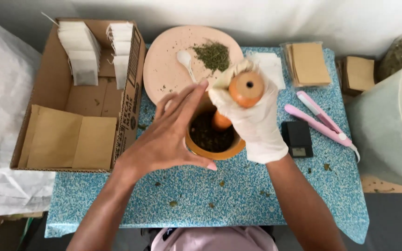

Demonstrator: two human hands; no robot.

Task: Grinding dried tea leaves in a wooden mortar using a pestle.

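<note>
blue speckled table [257,195] under everything. cardboard box [47,83] at left w/ white tea bags [82,51] & brown envelopes [70,142]. pink round plate [168,69] at back w/ dried herbs [212,55] & white spoon [184,60]. wooden mortar [210,139] in middle, dark herbs inside. left hand [168,135] bare, fingers spread apart, against mortar's side. right hand [252,121], gloved, clamped on wooden pestle [245,88], tip down in mortar. pink sealer [319,118] & small black scale [298,138] at right.

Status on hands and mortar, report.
Left hand bare, steadying mortar. Right hand gloved, grip shut on pestle. Dark herbs inside. Nothing in the way.
</note>
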